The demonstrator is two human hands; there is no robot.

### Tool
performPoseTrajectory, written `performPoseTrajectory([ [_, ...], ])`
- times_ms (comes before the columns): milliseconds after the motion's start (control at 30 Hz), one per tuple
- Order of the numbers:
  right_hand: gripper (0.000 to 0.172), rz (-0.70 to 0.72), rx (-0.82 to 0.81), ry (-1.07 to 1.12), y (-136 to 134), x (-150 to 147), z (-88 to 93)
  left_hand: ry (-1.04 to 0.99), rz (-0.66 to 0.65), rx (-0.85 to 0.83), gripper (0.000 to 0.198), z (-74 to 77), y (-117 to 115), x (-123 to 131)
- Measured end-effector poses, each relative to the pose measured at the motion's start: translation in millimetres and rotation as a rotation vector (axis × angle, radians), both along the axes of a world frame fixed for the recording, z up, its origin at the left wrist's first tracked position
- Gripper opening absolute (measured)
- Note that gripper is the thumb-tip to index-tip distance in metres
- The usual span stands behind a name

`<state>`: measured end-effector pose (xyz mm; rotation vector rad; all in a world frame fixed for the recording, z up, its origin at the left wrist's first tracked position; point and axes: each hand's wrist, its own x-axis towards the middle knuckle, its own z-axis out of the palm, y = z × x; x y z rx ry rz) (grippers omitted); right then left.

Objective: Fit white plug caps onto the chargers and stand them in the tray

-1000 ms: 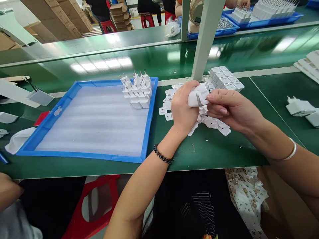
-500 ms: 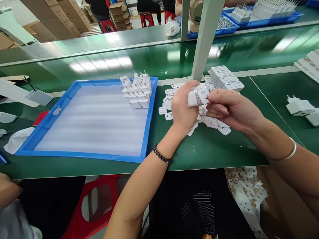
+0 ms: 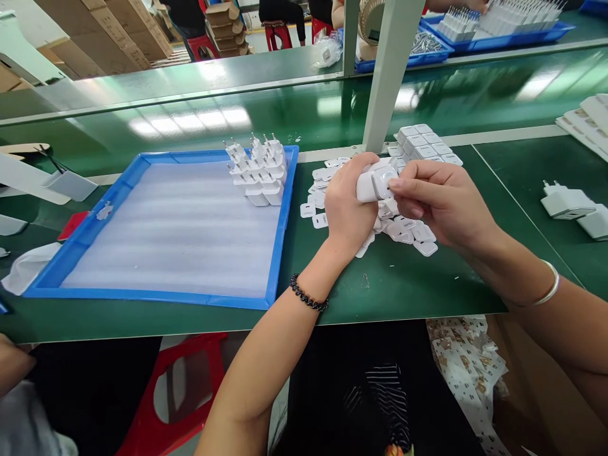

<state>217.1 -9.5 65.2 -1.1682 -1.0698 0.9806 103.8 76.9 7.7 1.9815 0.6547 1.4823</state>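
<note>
My left hand is wrapped round a white plug charger body, holding it above the bench. Against the body's right end sits a small white end cap, its edge pinched between thumb and forefinger of my right hand. Whether the cap is fully seated I cannot tell. Below and behind both hands lies a pile of loose white caps, partly hidden by them. A stacked block of white pieces stands just behind my right hand.
Left of my hands lies a blue tray with several upright plug chargers in its back right corner. A grey post rises behind the pile. More chargers lie at right. A co-worker's arm shows at lower left.
My right fingers have shifted slightly left and closer to the charger's end, and the cap's face has turned. My left hand keeps its hold. The whole view has moved slightly.
</note>
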Motion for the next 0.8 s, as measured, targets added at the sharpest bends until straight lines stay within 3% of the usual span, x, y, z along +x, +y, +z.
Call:
performPoseTrajectory([
  [367, 0.034, -0.072, 0.105, -0.185, -0.3, -1.6, -3.5, 0.004, -0.02, -0.037, 0.021, 2.8, -2.7, -1.5],
  [800, 0.048, -0.034, 0.049, -0.23, 1.4, -2.3, -4.4, -0.052, -0.086, -0.057, 0.012, -0.6, 1.2, -1.8],
])
